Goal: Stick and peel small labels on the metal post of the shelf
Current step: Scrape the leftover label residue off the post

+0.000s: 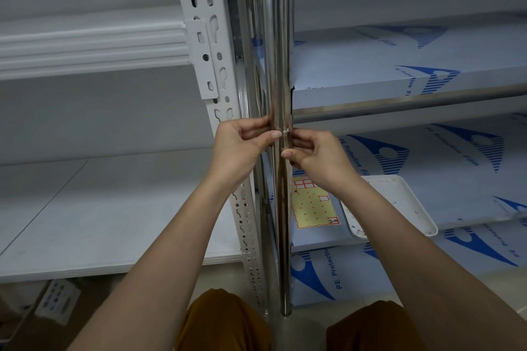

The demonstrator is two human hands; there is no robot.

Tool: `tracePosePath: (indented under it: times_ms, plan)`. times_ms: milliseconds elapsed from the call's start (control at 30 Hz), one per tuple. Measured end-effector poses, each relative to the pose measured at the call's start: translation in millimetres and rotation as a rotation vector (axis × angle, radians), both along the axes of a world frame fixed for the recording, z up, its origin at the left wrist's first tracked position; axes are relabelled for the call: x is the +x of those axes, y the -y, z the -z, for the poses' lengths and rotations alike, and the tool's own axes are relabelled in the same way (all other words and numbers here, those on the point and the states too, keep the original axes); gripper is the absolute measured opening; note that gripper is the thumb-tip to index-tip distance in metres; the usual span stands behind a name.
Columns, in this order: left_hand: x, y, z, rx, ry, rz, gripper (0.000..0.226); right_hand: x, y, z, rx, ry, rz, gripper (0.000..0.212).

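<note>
Both the left hand (242, 145) and right hand (316, 159) pinch a small label (285, 131) at the metal post (278, 65); the label sheet (312, 205) reads "2-04", the shelf film (413, 59) "PE Protective Film".

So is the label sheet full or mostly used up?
Mostly used: the label sheet shows bare yellow backing, with a few white labels left along its top and one corner.

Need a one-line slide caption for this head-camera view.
Both hands, left hand and right hand, work a small label at the shiny metal post, label sheet on the shelf below.
</note>
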State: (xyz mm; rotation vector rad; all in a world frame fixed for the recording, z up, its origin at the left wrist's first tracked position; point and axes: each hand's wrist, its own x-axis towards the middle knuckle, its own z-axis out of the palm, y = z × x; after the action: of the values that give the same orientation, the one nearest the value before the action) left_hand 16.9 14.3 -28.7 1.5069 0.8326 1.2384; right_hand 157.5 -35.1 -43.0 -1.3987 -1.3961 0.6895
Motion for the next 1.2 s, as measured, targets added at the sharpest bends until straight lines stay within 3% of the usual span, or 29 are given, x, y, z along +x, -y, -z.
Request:
tracePosePath:
  times_ms: [567,1200]
  plan:
    - [-0.5,0.3,8.8,0.027,0.065,0.023,0.039,-0.5,2.0,0.9,0.022,0.008,0.0,0.037]
    - [9.7,9.2,8.1,0.03,0.089,-0.064,0.036,0.5,-1.4,5.6,0.059,0.039,0.018,0.04]
